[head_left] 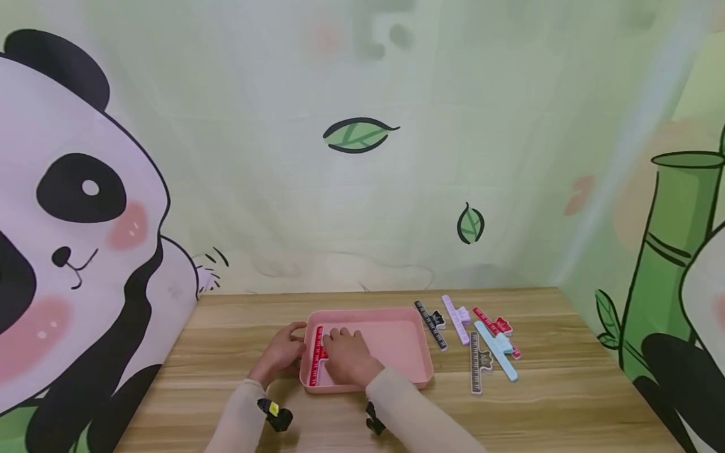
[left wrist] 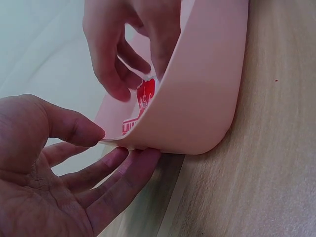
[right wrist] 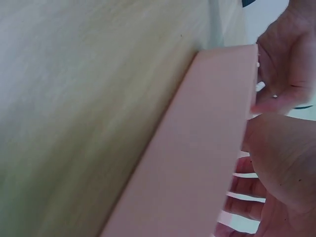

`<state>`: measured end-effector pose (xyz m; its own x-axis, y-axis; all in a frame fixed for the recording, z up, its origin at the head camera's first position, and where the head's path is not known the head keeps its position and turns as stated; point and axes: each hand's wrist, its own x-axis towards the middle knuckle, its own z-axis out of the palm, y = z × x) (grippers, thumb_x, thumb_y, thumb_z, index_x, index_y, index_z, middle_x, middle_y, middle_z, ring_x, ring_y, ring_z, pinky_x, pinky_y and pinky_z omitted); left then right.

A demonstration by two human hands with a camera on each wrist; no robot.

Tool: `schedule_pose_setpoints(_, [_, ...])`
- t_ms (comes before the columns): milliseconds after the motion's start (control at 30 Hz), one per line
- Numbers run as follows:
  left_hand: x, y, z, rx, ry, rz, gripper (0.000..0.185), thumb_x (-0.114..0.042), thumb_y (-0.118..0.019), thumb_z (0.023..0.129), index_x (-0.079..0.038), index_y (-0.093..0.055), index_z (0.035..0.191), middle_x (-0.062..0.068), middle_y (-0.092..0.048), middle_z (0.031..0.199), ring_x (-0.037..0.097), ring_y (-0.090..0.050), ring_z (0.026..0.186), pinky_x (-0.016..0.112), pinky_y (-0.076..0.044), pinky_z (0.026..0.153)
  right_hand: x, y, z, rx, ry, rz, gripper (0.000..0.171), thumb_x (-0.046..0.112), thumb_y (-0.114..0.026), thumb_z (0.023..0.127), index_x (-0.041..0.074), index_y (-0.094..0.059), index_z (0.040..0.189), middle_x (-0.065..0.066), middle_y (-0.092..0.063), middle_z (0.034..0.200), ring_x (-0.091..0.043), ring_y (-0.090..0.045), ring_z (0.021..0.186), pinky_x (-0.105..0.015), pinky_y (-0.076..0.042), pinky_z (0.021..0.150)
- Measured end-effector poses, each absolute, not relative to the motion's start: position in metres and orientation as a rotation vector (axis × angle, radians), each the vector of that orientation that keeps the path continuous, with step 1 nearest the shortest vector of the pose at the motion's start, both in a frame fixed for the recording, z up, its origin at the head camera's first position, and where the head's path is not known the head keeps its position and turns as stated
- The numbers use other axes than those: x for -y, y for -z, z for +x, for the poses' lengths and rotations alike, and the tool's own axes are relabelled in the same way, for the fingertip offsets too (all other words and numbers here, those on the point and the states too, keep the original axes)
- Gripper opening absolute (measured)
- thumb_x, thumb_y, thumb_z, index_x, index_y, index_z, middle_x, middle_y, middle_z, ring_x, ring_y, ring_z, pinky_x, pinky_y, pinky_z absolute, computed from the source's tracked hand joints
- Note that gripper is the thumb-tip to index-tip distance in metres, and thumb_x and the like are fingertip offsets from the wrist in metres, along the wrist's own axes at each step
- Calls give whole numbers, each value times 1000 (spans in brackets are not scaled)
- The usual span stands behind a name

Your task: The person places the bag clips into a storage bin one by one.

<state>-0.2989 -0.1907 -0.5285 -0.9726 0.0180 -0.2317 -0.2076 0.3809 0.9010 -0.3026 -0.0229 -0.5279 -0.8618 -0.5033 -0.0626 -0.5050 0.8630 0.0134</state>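
As seen from the head camera, a pink tray [head_left: 396,340] sits on the wooden counter [head_left: 238,352], with both hands at its left end. The left hand [head_left: 281,350] lies against the outside of the tray's left wall, fingers curved round the far corner. The right hand [head_left: 348,353] rests inside the tray, fingers spread over a red ruler clip [head_left: 318,347] lying along the inner left wall. To the right of the tray, apart from it, lie five more clips: a black clip [head_left: 432,323], a lilac clip [head_left: 456,318], a second red clip [head_left: 496,328], a light blue clip [head_left: 497,351] and a grey-brown clip [head_left: 477,363].

In the left wrist view, the left hand [left wrist: 59,168] pinches the tray's rim [left wrist: 197,98] at its rounded corner, thumb on top, fingers beneath and nearly straight. Inside the tray, the red ruler clip [left wrist: 144,98] shows, and the right hand [left wrist: 128,44] hangs over it with fingers curled down; one fingertip is just beside the clip, but contact cannot be confirmed.

In the right wrist view, the tray's outer wall [right wrist: 197,158] fills the centre, blurred. The right hand [right wrist: 279,173] is over the rim; the left hand [right wrist: 281,64] grips the far corner. The clip is hidden here.
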Motion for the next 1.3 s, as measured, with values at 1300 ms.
schedule_pose_setpoints(1300, [188,527,-303,-2431,-1503,-261,60,-9,-54,92,-13,-36,149,28,-49,140,31,-62,104,41,-60,76,-122,442,-304,-3195,145,-784,54,36,-62,95,11,-51,140,-9,-53,140,-30,-49,131,-53,-43,106])
